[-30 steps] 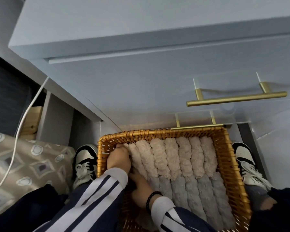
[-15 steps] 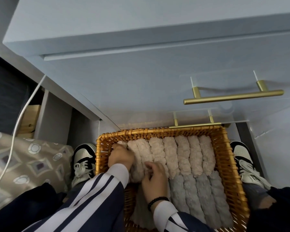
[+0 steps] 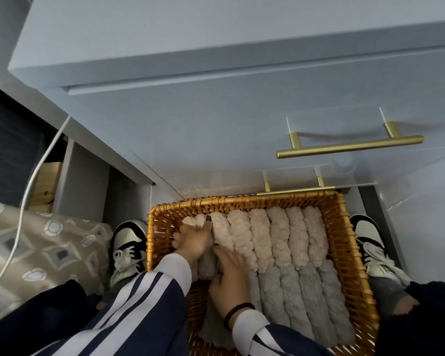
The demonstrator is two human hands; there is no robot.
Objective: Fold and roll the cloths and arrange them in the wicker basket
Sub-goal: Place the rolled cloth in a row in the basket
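A golden wicker basket sits between my feet on the floor. Its far half holds a row of several beige rolled cloths; its near half holds several grey rolled cloths. My left hand grips the leftmost beige roll at the basket's far left corner, fingers curled over its top. My right hand, with a black bead bracelet, presses against the near end of that same roll. A loose grey cloth lies flat in the basket's near left, partly under my right wrist.
A grey-blue drawer unit with brass bar handles stands directly behind the basket. My sneakers flank the basket. A patterned cushion and a white cable lie to the left.
My right hand rose from deep beside the rolls and now presses on the leftmost beige roll's near end. My left hand shifted slightly along the roll's top.
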